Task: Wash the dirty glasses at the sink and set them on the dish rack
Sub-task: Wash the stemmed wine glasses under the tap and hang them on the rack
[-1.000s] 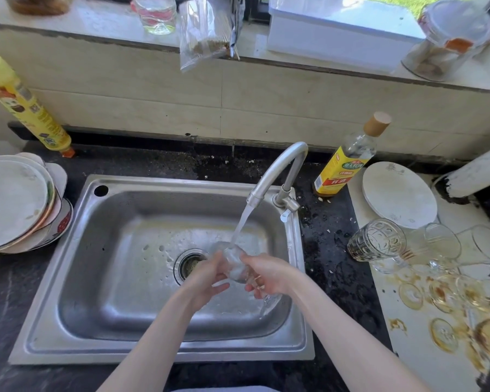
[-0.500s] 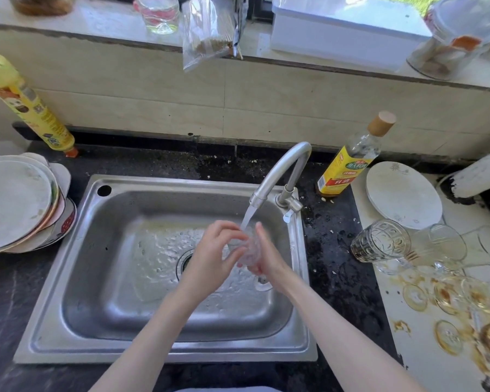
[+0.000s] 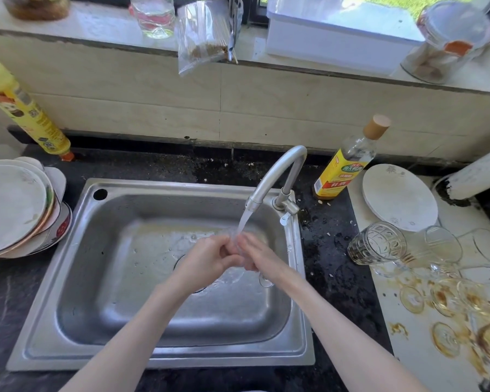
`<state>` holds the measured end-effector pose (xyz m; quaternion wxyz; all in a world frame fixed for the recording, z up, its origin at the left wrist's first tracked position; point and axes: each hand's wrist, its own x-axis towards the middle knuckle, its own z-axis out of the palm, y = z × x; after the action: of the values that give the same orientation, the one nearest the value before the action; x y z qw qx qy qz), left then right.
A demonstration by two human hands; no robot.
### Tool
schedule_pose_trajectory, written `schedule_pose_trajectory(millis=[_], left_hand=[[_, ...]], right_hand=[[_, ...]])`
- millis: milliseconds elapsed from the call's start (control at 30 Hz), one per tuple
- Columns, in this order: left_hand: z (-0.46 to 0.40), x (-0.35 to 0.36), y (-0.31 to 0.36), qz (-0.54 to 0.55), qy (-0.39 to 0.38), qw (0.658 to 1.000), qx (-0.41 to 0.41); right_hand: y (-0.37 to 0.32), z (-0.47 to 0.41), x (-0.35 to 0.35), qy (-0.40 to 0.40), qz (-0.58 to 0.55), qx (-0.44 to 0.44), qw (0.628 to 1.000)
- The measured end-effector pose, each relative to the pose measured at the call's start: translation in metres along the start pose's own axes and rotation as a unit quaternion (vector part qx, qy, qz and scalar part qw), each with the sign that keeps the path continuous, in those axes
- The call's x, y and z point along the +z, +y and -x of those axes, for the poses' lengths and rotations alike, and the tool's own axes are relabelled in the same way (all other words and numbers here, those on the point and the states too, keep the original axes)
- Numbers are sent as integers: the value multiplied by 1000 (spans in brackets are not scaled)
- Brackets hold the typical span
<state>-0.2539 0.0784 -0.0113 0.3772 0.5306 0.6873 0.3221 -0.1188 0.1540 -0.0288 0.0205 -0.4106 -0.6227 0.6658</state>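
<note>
Both hands meet over the sink (image 3: 77, 281), the left hand (image 3: 210, 257) and right hand (image 3: 256, 254) curled around a clear glass (image 3: 236, 251) that is mostly hidden between them, under the tap (image 3: 277, 176) stream. Right, dirty glasses (image 3: 379, 247) lie blurred. The bottle (image 3: 343, 171) label's writing is unreadable.

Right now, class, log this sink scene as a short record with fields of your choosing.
activity: left hand and right hand hold a clear wine glass under running water
tap: curved metal tap, on
basin: steel sink
waiting: stained clear glasses on the right white board
left counter: stacked pale plates
</note>
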Motion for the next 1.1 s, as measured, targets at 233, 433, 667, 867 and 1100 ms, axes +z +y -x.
schedule_pose_trajectory(millis=[233, 433, 667, 867, 1100], left_hand=[[-6, -14, 9, -92, -157, 982, 46], [-5, -4, 17, 11, -57, 997, 45], [-11, -9, 16, -30, -100, 994, 13], [-7, -8, 15, -22, -157, 986, 44], [-18, -9, 18, -51, -77, 996, 0]], right_hand=[[-7, -7, -1, 10, -59, 26, 998], [-1, -5, 5, 74, -56, -62, 994], [-3, 0, 0, 64, -37, -14, 997], [-1, -5, 1, 74, -62, 28, 995], [2, -2, 9, 84, -82, -28, 993]])
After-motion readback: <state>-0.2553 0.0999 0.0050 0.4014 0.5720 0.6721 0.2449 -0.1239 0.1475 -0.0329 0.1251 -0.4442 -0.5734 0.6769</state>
